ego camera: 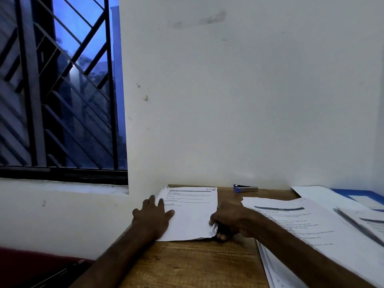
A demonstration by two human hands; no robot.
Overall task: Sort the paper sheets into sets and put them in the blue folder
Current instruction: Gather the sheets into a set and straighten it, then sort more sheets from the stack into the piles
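Note:
A small set of printed paper sheets (191,213) lies on the wooden table (187,265) against the wall. My left hand (152,218) rests flat on its left edge, fingers straight. My right hand (230,220) curls around the set's lower right corner and pinches it. A wider spread of printed sheets (307,235) covers the table's right side. The blue folder (361,196) lies at the far right, partly under those sheets.
A blue and silver stapler (245,188) sits by the wall behind the papers. A barred window (62,90) fills the upper left. Something dark red (31,262) lies below the table's left edge.

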